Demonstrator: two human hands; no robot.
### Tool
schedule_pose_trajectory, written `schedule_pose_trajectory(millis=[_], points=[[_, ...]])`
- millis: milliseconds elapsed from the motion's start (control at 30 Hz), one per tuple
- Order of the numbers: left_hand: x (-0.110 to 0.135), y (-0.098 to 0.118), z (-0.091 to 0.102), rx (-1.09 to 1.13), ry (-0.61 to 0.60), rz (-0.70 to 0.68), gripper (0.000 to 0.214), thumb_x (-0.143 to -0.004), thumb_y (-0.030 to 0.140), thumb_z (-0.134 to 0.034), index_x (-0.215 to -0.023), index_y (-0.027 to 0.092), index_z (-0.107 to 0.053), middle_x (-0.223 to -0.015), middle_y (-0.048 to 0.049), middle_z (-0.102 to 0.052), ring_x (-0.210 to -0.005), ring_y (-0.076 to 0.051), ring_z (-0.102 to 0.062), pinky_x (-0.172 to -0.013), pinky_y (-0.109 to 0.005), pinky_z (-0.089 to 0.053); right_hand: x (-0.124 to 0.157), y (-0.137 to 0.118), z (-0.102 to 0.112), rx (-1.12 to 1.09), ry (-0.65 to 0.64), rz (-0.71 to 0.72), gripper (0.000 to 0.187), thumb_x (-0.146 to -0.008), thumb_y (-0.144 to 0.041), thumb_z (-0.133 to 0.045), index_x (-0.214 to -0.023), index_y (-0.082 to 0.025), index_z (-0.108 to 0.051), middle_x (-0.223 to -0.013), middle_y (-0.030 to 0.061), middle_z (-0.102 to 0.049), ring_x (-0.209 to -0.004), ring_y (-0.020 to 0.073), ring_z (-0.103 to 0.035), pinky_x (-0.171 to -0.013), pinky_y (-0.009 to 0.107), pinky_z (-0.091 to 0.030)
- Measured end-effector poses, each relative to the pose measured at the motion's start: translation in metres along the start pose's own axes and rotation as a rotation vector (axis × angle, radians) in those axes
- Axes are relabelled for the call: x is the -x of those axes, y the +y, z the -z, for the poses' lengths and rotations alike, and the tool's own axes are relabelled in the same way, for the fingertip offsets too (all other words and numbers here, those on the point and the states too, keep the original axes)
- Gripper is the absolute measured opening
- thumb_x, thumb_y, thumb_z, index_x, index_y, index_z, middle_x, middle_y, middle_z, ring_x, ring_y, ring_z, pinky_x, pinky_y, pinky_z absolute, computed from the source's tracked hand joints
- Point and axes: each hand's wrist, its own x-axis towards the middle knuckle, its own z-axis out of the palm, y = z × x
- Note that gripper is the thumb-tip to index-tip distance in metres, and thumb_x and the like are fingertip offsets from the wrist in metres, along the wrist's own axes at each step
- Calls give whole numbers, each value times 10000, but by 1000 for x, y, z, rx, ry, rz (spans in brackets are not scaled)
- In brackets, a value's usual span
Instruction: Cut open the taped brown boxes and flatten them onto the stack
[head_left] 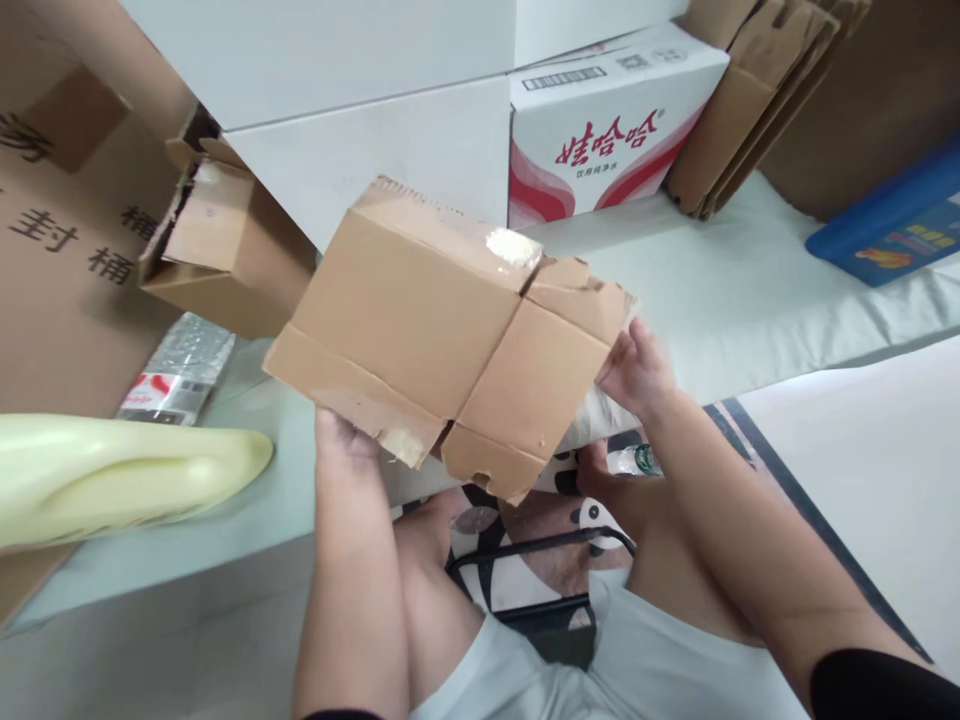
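Observation:
A flattened brown cardboard box (405,310) is held up in front of me, tilted, with creases, torn flaps and a pale scuffed patch on its far edge. My left hand (345,437) grips it from beneath at the near left edge, its fingers mostly hidden behind the board. At the right end my right hand (637,368) is closed on the ragged edge of a flap, thumb side toward me. Behind the left part of the board, an open brown box (255,250) lies on its side.
A white drink carton (600,150) with red print stands at the back, beside several folded cardboard sheets (727,120). A blue package (892,230) lies far right. On the left are a pale yellow plastic object (135,475), a plastic-wrapped bottle (184,365) and a large printed carton (60,290).

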Motion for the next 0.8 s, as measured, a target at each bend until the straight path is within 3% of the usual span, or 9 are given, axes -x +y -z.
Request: schedule_pose_trajectory(millis=[100,167,267,367,433,533,667,800], points=[[0,6,-8,79,34,-13,520,-775,741,-718,-943,250,-691,-830,-16,-775,-1157,-308,-676,-870,-418,-590,1,3,-6,-39,-48,-32,741,-621,-914,-688,-988,-271,-681,-881,48,-761,-951,294,-754,-755,440,-612],[4,11,-14,167,21,-23,459,-812,672,-712,-976,244,-686,-902,-25,-788,-1220,-311,-658,-917,-424,-585,1,6,-9,-43,-21,-44,656,-604,-791,-820,-972,-266,-682,-847,22,-749,-852,244,-745,-719,382,-607],[13,17,-19,326,-83,-78,408,-882,624,-642,-1006,238,-687,-1048,-12,-789,-1348,-298,-593,-1011,-401,-561,1,10,-11,-24,39,-61,530,-599,-584,-936,-913,-250,-671,-750,-18,-702,-670,155,-664,-624,291,-565],[16,15,-17,350,-172,-147,448,-822,637,-728,-1022,239,-682,-1155,-6,-770,-1425,-304,-532,-1048,-398,-548,-1,12,-12,8,58,-34,508,-622,-600,-915,-859,-236,-651,-689,-30,-662,-541,117,-561,-494,253,-479],[12,9,-14,292,-79,-145,401,-721,469,-864,-998,244,-681,-1120,1,-776,-1395,-284,-563,-1029,-370,-558,-1,13,-13,25,87,24,520,-624,-618,-903,-873,-239,-647,-694,-29,-665,-525,118,-548,-462,250,-447],[2,-1,-11,248,86,-111,307,-686,306,-862,-929,247,-684,-1042,-8,-788,-1290,-255,-647,-1012,-350,-579,1,14,-14,-9,63,44,559,-638,-655,-879,-968,-262,-657,-792,-5,-717,-639,163,-643,-534,280,-513],[-1,-6,-15,278,17,-90,241,-734,351,-830,-897,241,-690,-1027,-36,-788,-1205,-265,-695,-989,-367,-601,12,18,-16,121,-122,-113,637,-544,-719,-898,-904,-241,-680,-781,24,-703,-674,190,-652,-582,330,-547],[-1,-3,-22,265,-7,8,265,-688,277,-828,-907,243,-682,-1047,-32,-775,-1064,-244,-720,-858,-344,-614,27,17,-12,251,11,-165,629,-575,-697,-895,-944,-230,-693,-804,18,-693,-666,167,-623,-539,305,-507]])
